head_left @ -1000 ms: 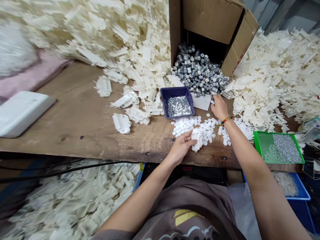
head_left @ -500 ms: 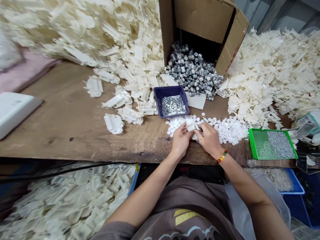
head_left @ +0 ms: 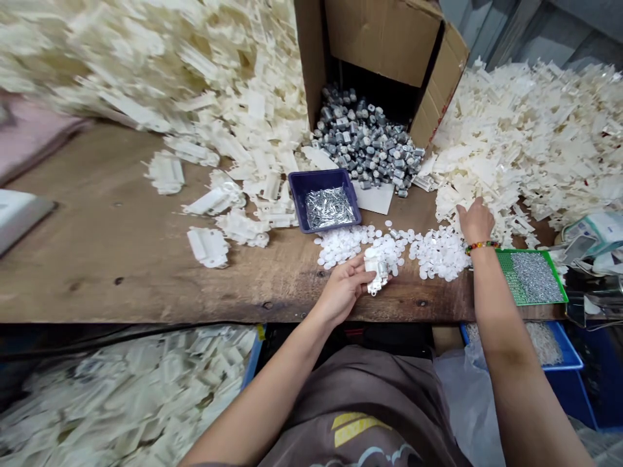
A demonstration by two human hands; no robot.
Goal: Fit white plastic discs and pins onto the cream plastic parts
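Observation:
My left hand [head_left: 344, 290] grips a white plastic housing [head_left: 376, 267] between thumb and fingers, with a grey metal cylinder seated in it. Below and around that housing lie small white plastic discs [head_left: 442, 251] spread on the bench. Out to the right, my right hand [head_left: 477, 224] is at the near edge of a heap of white plastic parts [head_left: 525, 143]. Its thumb stands apart from the bent fingers, whose tips are partly hidden; nothing shows in its grasp.
A purple tray [head_left: 295, 194] of metal pins sits behind the discs. Grey metal cylinders [head_left: 370, 146] spill from a cardboard box [head_left: 384, 42]. The green tray [head_left: 555, 275] holds tiny metal pieces. More white housings [head_left: 207, 246] lie left on the wooden bench [head_left: 117, 259].
My right hand has left the housing and moved right to the heap of white parts. My left hand still holds the housing, now lower and tilted. The view has shifted slightly.

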